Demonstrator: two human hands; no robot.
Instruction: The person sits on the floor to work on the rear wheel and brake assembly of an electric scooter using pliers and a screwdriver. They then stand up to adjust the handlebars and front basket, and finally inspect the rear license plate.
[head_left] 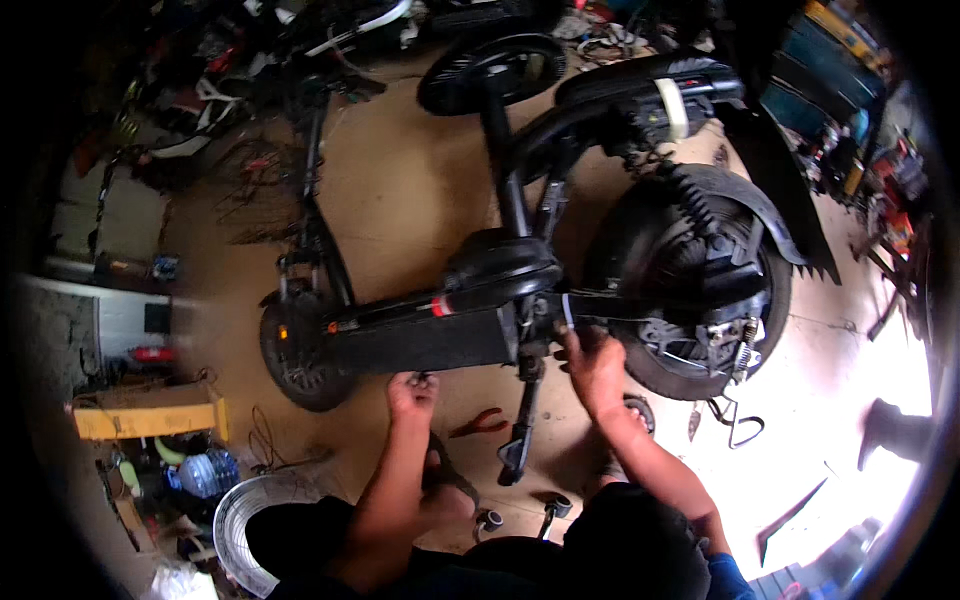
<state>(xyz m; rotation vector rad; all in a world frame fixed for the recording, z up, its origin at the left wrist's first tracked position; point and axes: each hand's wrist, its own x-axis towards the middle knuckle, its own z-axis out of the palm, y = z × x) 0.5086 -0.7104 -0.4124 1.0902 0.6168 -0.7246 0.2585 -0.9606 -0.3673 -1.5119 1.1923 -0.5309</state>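
Note:
A black electric scooter point(420, 338) stands side-on in front of me, front wheel to the left and rear wheel point(690, 285) to the right. My left hand point(412, 396) is at the lower edge of its footboard, fingers closed; a small dark bit shows at the fingertips, too small to name. My right hand point(598, 372) is closed just ahead of the rear wheel, beside the frame joint behind the footboard. From its fingers a thin pale rod point(567, 312) points up against the frame. Red-handled pliers point(482, 424) lie on the floor between my arms.
The scooter's side stand point(518, 450) reaches down between my hands. A wire-rimmed round basket or fan guard point(232, 525) is at lower left, near a water bottle point(208, 473) and a yellow box point(150, 418). Cluttered parts line the back and right; bright light covers the right floor.

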